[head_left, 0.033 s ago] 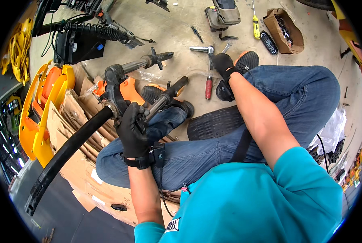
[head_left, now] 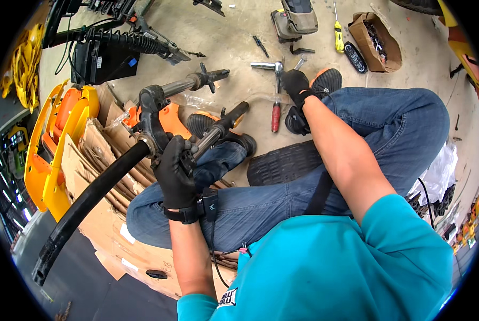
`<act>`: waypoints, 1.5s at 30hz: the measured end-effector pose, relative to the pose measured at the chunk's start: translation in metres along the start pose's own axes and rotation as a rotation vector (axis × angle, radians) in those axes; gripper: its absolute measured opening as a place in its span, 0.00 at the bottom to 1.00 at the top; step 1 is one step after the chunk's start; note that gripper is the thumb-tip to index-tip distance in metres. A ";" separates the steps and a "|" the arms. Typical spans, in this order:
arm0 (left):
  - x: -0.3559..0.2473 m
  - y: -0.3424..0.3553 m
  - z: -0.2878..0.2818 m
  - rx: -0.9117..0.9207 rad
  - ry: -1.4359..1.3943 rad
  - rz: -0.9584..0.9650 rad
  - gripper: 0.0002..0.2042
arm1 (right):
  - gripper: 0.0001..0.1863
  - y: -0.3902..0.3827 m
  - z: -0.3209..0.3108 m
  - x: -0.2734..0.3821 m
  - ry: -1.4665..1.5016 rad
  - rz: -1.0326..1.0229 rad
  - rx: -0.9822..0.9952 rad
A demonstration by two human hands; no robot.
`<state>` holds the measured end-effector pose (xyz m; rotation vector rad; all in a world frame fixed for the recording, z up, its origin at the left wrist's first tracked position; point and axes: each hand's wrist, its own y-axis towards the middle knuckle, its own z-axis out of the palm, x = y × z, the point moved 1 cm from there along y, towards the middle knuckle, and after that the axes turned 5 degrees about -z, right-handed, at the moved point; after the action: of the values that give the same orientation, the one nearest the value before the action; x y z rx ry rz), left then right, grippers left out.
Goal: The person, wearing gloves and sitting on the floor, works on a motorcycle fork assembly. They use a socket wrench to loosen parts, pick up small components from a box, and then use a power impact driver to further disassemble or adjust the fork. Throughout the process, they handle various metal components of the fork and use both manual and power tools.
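Note:
My left hand (head_left: 174,163), in a black glove, grips a metal fork assembly (head_left: 153,109) with two steel tubes and a long black tube (head_left: 95,200) running toward the lower left. My right hand (head_left: 295,83), also gloved, has its fingers curled at a small silver tool (head_left: 301,62); what it holds is hidden. Beside it lie a ratchet wrench (head_left: 276,115) with a red handle and a silver cross piece, and a clear plastic strip (head_left: 266,96). My crossed legs (head_left: 389,123) are beneath my forearms.
Stacked cardboard (head_left: 105,235) and yellow-orange panels (head_left: 60,166) lie at the left. A black suspension assembly (head_left: 127,43), a grey power tool (head_left: 295,18), a yellow screwdriver (head_left: 338,35), a black display unit (head_left: 355,57) and a box of parts (head_left: 378,43) lie at the back.

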<state>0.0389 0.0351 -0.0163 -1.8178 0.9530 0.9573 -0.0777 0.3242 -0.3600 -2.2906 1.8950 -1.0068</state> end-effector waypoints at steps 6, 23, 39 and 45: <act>-0.002 0.009 0.000 -0.082 -0.450 -0.409 0.08 | 0.14 0.021 -0.051 0.044 0.455 0.309 -0.378; -0.002 0.006 0.013 -0.110 -0.178 -0.159 0.06 | 0.15 0.053 -0.061 0.049 0.334 0.164 -0.267; 0.002 0.020 0.026 -0.050 -0.599 -0.308 0.06 | 0.28 0.063 -0.133 0.021 0.470 -0.143 -0.667; 0.000 0.013 0.015 -0.053 -0.384 -0.156 0.03 | 0.30 0.073 -0.139 0.015 0.295 -0.254 -0.836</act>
<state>0.0236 0.0441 -0.0258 -1.6423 0.5452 1.1858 -0.2060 0.3449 -0.2712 -3.0095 2.5603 -0.6520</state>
